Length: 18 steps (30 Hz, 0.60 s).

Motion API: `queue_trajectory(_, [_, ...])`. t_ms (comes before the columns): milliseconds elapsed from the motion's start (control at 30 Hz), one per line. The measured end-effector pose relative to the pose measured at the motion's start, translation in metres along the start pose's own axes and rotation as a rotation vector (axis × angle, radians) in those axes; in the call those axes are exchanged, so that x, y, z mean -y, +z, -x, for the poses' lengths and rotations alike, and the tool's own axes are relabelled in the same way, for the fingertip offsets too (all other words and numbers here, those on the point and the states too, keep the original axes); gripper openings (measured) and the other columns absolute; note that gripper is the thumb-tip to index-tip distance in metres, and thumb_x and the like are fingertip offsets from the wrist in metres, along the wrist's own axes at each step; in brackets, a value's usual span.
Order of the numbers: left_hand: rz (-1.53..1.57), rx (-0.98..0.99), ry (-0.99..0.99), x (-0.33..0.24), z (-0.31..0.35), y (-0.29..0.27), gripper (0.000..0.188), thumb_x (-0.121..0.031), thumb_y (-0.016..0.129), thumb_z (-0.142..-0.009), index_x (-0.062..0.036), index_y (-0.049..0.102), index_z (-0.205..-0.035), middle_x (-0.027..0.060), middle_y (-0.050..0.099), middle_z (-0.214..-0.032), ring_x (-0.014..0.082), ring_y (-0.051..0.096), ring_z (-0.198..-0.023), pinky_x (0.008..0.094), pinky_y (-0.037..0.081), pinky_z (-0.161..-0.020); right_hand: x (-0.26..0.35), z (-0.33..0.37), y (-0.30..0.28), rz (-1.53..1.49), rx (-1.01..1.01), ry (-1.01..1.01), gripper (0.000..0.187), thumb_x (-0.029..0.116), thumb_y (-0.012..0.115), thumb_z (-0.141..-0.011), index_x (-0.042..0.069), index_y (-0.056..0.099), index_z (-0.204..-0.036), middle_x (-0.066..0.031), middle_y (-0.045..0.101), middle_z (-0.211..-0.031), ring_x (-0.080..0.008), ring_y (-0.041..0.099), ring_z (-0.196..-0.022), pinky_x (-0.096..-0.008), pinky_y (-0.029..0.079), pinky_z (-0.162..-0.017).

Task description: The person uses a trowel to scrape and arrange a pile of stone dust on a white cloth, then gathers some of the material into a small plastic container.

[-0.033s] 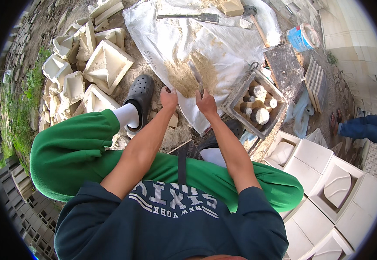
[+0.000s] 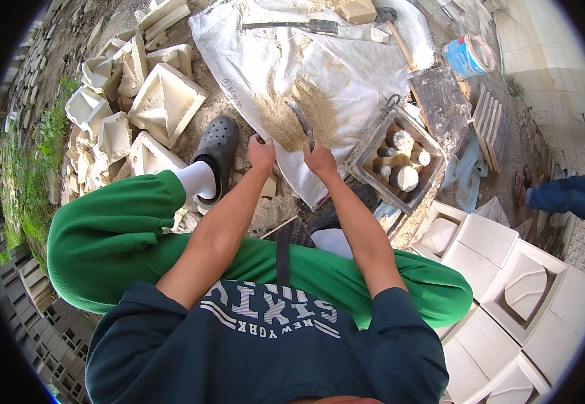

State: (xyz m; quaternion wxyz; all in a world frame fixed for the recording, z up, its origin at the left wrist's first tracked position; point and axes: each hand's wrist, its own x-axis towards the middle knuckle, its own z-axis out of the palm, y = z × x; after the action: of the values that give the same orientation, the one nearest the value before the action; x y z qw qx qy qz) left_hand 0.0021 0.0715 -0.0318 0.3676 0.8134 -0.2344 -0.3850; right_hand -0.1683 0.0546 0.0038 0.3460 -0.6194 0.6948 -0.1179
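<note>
A white woven sheet [image 2: 228,50] is spread on the ground in front of me, with a heap of pale sandy powder [image 2: 276,118] on its near part. At the sheet's near left edge, my left hand [image 2: 261,154] is closed in a pinch on the sheet's border. My right hand [image 2: 321,160] grips the handle end of a narrow metal trowel [image 2: 300,118]. Its blade points away from me over the powder; whether it touches the powder is hard to tell. Farther back on the sheet lies a dark-handled tool [image 2: 323,26].
A wooden box [image 2: 358,163] with several cylindrical pieces stands right of the sheet. Broken pale molds [image 2: 168,101] pile up at left. Cream blocks [image 2: 484,249] sit at lower right. A blue bucket [image 2: 464,59] and a dark board [image 2: 440,94] are at far right, a person's legs [image 2: 562,195] beyond.
The trowel in my right hand has turned slightly, its tip shifting left, and more of its blade shows. My left hand stays in place on the sheet.
</note>
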Motion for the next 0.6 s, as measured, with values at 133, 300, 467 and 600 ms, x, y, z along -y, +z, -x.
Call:
queue_trajectory(133, [-0.048, -0.033, 0.09, 0.02, -0.007, -0.002, 0.031, -0.008, 0.067, -0.083, 0.0044, 0.059, -0.11, 0.0095, 0.067, -0.092, 0.0173, 0.064, -0.079, 0.032, 0.052, -0.067, 0.001, 0.014, 0.004, -0.007, -0.065, -0.127, 0.048, 0.044, 0.046, -0.093, -0.001, 0.056, -0.105, -0.027, 0.065, -0.086, -0.0452, 0.063, -0.08, -0.0515, 0.05, -0.073])
queue_trajectory(300, [0.106, 0.061, 0.032, 0.023, -0.012, 0.001, 0.036, -0.007, 0.067, -0.082, 0.0047, 0.056, -0.114, 0.0092, 0.065, -0.094, 0.0186, 0.064, -0.08, 0.0325, 0.052, -0.07, -0.009, 0.008, 0.011, 0.123, -0.031, -0.17, 0.042, 0.042, 0.05, -0.092, 0.001, 0.056, -0.099, -0.0248, 0.065, -0.082, -0.0433, 0.064, -0.076, -0.051, 0.051, -0.07])
queue_trajectory(467, [0.121, 0.064, -0.024, 0.02, -0.008, -0.003, 0.038, -0.006, 0.068, -0.08, 0.0029, 0.056, -0.115, 0.0077, 0.063, -0.093, 0.018, 0.063, -0.08, 0.0323, 0.052, -0.071, -0.011, 0.017, 0.009, -0.028, -0.081, -0.246, 0.041, 0.041, 0.052, -0.091, 0.001, 0.056, -0.098, -0.0237, 0.066, -0.082, -0.0413, 0.064, -0.076, -0.0499, 0.051, -0.068])
queue_trajectory(600, [0.1, 0.069, 0.006, 0.013, 0.001, -0.004, 0.037, -0.002, 0.066, -0.082, 0.0027, 0.054, -0.117, 0.0069, 0.062, -0.093, 0.0167, 0.062, -0.078, 0.0304, 0.053, -0.066, -0.019, 0.01, -0.001, 0.23, 0.108, -0.179, 0.043, 0.042, 0.051, -0.092, 0.003, 0.051, -0.109, -0.0224, 0.066, -0.087, -0.0402, 0.065, -0.08, -0.0488, 0.052, -0.071])
